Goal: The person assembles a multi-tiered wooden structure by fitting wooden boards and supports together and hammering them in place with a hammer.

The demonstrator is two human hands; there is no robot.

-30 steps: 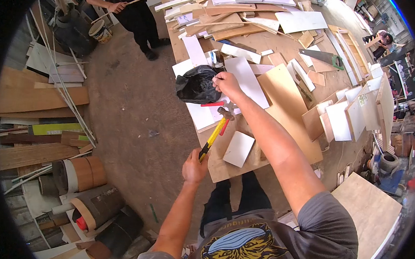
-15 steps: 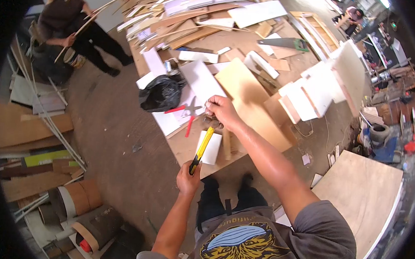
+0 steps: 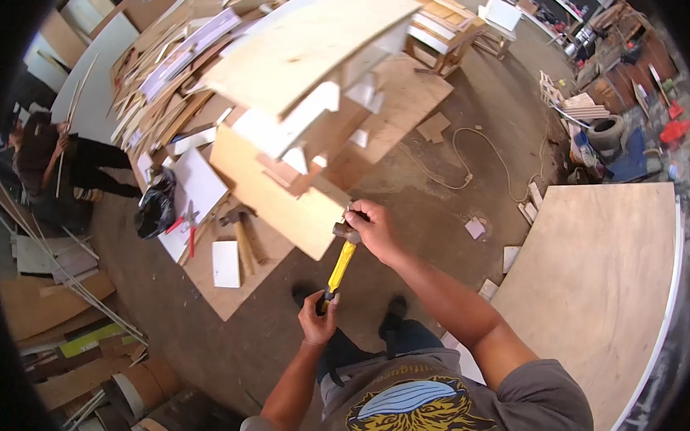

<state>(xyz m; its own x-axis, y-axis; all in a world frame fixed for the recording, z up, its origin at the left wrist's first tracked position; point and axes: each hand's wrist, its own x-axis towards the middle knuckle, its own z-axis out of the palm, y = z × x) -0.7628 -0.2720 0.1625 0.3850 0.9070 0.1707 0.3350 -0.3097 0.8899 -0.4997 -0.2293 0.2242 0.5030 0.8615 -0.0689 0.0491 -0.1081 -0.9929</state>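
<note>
A hammer with a yellow and black handle is held in front of my body, its head pointing away from me. My left hand is closed round the black lower end of the handle. My right hand has its fingers closed at the hammer's head, partly covering it. Beyond them, at the table corner, lie a second hammer with a wooden handle, a white block and red-handled pliers. A tan board reaches close to my right hand.
A pale wooden assembly stands on the worktable, beside piled wood strips. A black plastic bag sits at the left edge. A large plywood sheet is at my right. Another person stands at far left.
My view has swung right, so the table and wooden assembly sit further left. The hammer stays in both hands and is now beside the table corner, over the floor.
</note>
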